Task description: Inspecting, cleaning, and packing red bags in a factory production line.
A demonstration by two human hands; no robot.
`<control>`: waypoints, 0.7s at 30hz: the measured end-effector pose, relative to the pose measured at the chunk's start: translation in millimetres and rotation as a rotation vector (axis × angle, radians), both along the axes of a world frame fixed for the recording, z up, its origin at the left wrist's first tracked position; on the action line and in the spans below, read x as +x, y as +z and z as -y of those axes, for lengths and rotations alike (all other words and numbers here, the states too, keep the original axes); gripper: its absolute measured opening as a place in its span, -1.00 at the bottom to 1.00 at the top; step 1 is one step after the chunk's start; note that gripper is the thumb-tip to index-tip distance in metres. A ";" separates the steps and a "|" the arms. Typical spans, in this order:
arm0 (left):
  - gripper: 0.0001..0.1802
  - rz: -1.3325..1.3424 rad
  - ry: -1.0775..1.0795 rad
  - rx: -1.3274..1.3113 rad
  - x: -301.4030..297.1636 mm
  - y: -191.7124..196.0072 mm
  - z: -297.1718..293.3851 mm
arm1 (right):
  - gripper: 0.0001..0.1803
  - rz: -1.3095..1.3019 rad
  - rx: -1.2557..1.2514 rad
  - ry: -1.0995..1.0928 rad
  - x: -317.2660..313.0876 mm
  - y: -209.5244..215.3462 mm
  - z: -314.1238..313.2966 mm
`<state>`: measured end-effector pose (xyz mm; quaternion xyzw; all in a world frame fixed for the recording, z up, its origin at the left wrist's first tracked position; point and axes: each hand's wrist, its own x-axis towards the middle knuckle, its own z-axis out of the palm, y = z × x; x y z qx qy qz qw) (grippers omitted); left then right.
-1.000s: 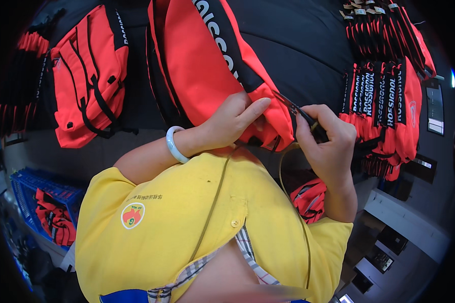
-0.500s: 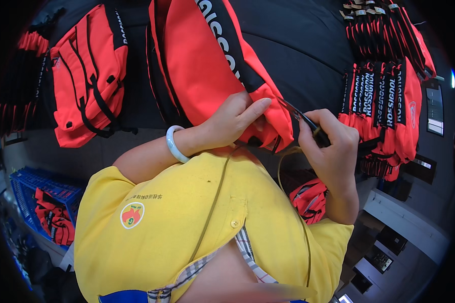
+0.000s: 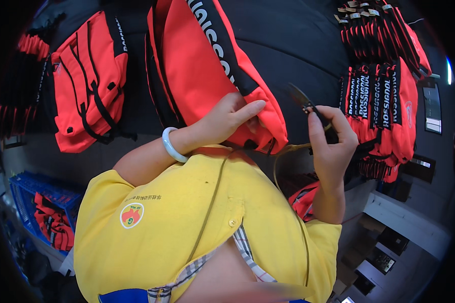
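Observation:
A large red and black bag [image 3: 197, 76] with white lettering along its dark band lies in front of me. My left hand [image 3: 230, 118] grips its lower right part, thumb stretched along the fabric and fingertips partly hidden by it. To the right, apart from the bag, my right hand [image 3: 333, 131] is closed around small scissors [image 3: 302, 97] with dark handles. Their blades point up and to the left, over the black padded surface [image 3: 288, 45]. From near the scissors a thin brownish cord [image 3: 276, 169] runs down over my yellow shirt.
Another red and black bag with straps [image 3: 88, 83] lies at the left. Stacked red and black bags [image 3: 384, 96] stand at the right, and more bags [image 3: 23, 86] at the far left. Below left, a blue crate [image 3: 23, 189] holds red and black pieces.
My right hand has drawn the scissors away from the bag's right edge, and the blades have swung upward. My left hand keeps its hold; the bag has shifted slightly left.

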<state>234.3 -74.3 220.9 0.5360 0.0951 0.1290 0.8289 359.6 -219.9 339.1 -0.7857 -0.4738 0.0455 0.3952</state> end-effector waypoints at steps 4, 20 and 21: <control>-0.53 0.036 -0.015 0.124 24.6 18.0 -26.9 | -0.92 -0.157 0.207 -0.264 6.0 -18.1 18.6; -0.56 -0.270 0.319 -0.289 -97.7 -138.9 -177.7 | -0.79 -0.435 0.624 -0.764 39.7 -133.8 122.4; -0.58 -0.435 0.538 -0.139 -121.6 -182.1 -174.3 | -0.79 -0.465 0.529 -0.777 41.5 -143.4 131.7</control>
